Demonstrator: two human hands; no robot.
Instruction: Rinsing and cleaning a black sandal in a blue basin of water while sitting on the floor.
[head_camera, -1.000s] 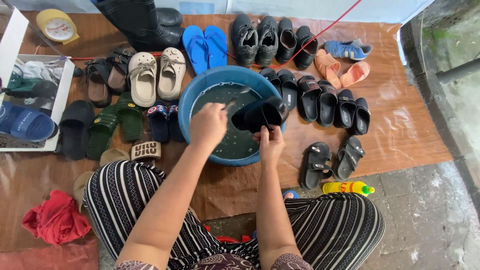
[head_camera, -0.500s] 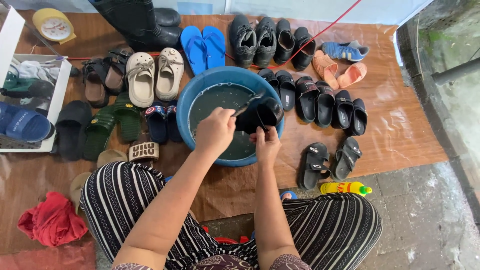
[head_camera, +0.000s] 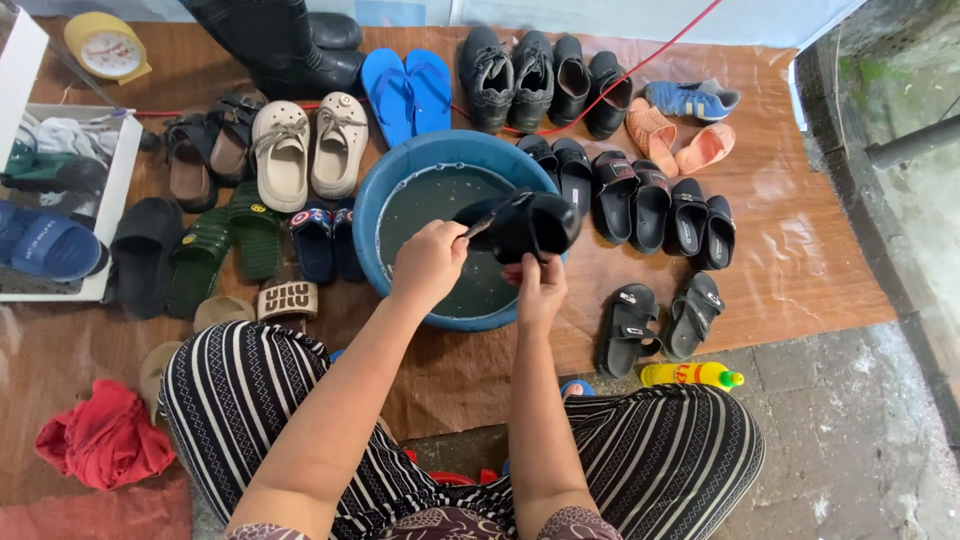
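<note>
A black slide sandal, smooth and rubbery with a broad strap, is held over the right side of a round blue plastic basin filled with dark, murky water. The right hand grips the sandal from below, its fingers closed around the near edge. The left hand is clenched into a fist just left of the sandal, closed on a small tool whose tip meets the sandal's left end; what the tool is cannot be made out.

The basin sits on a wrinkled brown sheet spread over the floor. Around it lie many shoes: glossy blue flip-flops and cream perforated clogs behind the basin, dark green slides to the left, four black slides in a row to the right, and a pair of strapped black sandals nearer the person. A yellow bottle with a green cap lies on its side beside the person's striped trouser leg. A crumpled red cloth lies at the lower left.
</note>
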